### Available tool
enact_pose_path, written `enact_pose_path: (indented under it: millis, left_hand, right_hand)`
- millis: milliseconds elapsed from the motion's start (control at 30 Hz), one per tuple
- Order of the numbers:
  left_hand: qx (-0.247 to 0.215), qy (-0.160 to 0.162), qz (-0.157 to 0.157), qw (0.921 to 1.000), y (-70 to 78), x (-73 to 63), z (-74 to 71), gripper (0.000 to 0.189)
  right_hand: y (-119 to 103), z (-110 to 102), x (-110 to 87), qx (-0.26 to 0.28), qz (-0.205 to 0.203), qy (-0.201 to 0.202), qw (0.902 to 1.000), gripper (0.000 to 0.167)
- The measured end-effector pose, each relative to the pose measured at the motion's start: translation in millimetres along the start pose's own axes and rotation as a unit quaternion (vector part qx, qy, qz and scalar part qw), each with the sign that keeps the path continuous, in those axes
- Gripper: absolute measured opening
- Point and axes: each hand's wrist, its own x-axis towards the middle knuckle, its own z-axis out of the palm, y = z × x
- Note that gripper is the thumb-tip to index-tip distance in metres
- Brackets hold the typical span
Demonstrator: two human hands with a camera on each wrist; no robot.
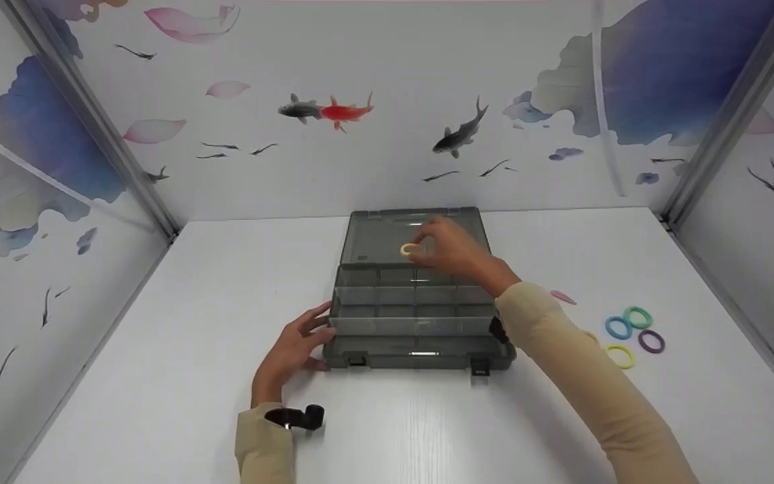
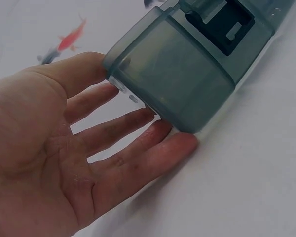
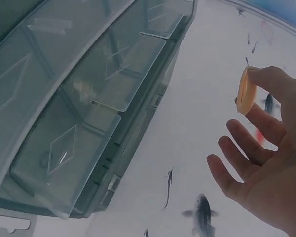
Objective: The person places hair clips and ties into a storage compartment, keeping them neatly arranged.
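An open, see-through grey-green compartment box [image 1: 397, 361] lies with its lid [image 1: 377, 235] folded back toward the wall. My left hand [image 1: 296, 343] rests at the box's left end. Its fairly straight fingers and thumb touch the end wall [image 2: 158, 74] in the left wrist view. My right hand [image 1: 451, 249] is raised and overlaps the lid in the head view. Between thumb and index finger it pinches a pale orange ring [image 3: 245, 94], while the other fingers are loosely bent. Clear dividers [image 3: 84, 168] split the box into rows.
Right of the box lie a blue ring [image 1: 608, 328], a green ring [image 1: 650, 318], a purple ring [image 1: 641, 341] and a yellow ring [image 1: 622, 366]. An orange piece [image 1: 590, 336] peeks out behind the right sleeve [image 1: 575, 356], near a pink piece [image 1: 563, 297]. Printed walls enclose the white table [image 1: 226, 282].
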Motion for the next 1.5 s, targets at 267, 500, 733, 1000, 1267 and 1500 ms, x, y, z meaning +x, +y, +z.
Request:
enact_pose_path:
  millis: [267, 500, 733, 1000, 1267, 1500]
  left_hand:
    - [-0.002, 0.004, 0.001, 1.0, -1.6, 0.6, -0.9, 0.06]
    - [-0.001, 0.005, -0.002, 1.0, -2.2, 3.6, -1.0, 0.06]
    - [-0.005, 0.001, 0.001, 1.0, 0.3, 1.2, -0.8, 0.062]
    - [-0.005, -0.003, 0.003, 1.0, 1.2, 0.1, -1.3, 0.062]
    - [-0.008, -0.005, 0.006, 0.9999, -1.6, 1.5, -0.8, 0.061]
    - [-0.005, -0.008, 0.009, 0.9999, -1.3, 1.7, -1.0, 0.061]
  right_hand:
    - [-25.8, 23.7, 23.5, -0.042, 0.001, -0.025, 0.9988, 0.037]
    - [-40.8, 50.2, 44.6, -0.018, 0.023, -0.045, 0.9986, 0.036]
    - [-47.0, 72.2, 57.5, 0.018, 0.037, -0.047, 0.9981, 0.035]
    - [-47.7, 89.5, 60.3, 0.046, 0.057, -0.038, 0.9966, 0.035]
    - [-53.2, 102.6, 61.0, 0.025, 0.087, -0.038, 0.9952, 0.033]
    - [-54.8, 105.6, 63.2, 0.001, 0.093, -0.046, 0.9946, 0.041]
